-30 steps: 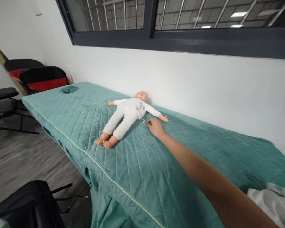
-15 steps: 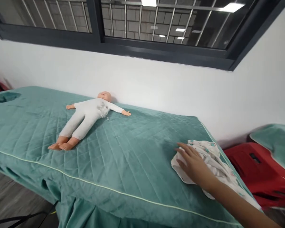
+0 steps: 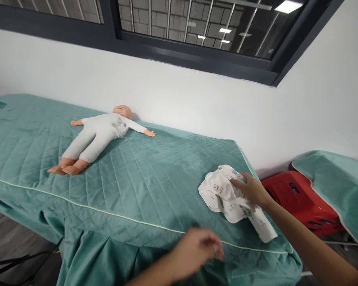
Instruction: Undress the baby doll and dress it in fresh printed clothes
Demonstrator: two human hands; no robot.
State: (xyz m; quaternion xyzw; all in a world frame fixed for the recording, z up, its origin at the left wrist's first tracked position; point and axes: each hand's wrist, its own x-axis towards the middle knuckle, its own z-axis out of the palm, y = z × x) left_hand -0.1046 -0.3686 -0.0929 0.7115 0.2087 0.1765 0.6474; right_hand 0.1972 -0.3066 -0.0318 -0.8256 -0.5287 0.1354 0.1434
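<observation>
Near the right end of the green quilted bed cover lies a crumpled white patterned baby garment (image 3: 223,192) with a small label on it. My right hand (image 3: 250,190) grips its right side, fingers closed on the fabric. Lower and to the left, my left hand (image 3: 198,248) is over the bed's front edge, blurred by motion, with its fingers curled; whether it holds anything is unclear, and it is apart from the garment. A baby doll (image 3: 97,133) in a white suit lies on its back at the left, arms spread.
The green bed (image 3: 155,174) runs along a white wall under a dark-framed window (image 3: 179,55). To the right stands a red plastic chair (image 3: 304,200) beside another green cover (image 3: 340,182). Black cables (image 3: 18,264) lie at the lower left on the floor.
My right hand has closed on the garment, which is now gathered up and turned, its label showing. My left hand has come into view from below. The view has shifted slightly right and down.
</observation>
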